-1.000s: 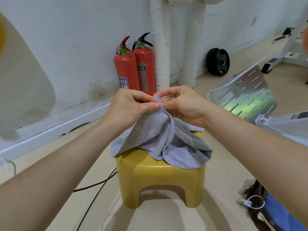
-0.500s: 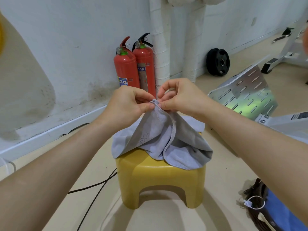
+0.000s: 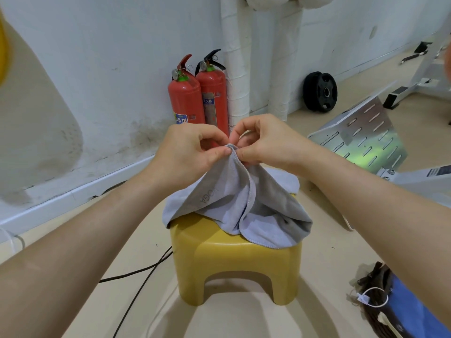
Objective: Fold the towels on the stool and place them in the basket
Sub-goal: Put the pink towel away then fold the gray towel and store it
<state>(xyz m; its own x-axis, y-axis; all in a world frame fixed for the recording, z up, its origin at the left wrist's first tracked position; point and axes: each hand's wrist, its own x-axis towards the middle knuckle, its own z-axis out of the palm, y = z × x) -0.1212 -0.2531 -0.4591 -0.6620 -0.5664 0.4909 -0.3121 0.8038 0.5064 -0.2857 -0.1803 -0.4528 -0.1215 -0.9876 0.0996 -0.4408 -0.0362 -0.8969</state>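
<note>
Head view shows the left hand (image 3: 188,154) and the right hand (image 3: 266,142) meeting above the yellow stool (image 3: 234,259). Each pinches the same gathered bit of hem of the grey towel (image 3: 227,193) between thumb and fingertips, with the other fingers curled. The towel is lifted into a tent from that pinch, and its lower folds lie on the stool top and spill over the near and left edges. The pinch is small and takes in only a little cloth, so the hem could slip out if the hands pull apart unevenly. Because much of the cloth hangs off the seat, a sharp lift could drag the whole towel to the floor. The bunched layers also hide which edge is which, so a crooked fold seems likely unless the corners are found first. Counted: two hands, one stool, and one towel for certain; a paler layer at the back may be a second, I cannot tell. Two red fire extinguishers (image 3: 199,101) stand against the wall, with one black weight plate (image 3: 320,91) further right. One dark woven basket (image 3: 375,301) with a blue lining, partly cut off, sits on the floor at the lower right, well apart from the stool.
</note>
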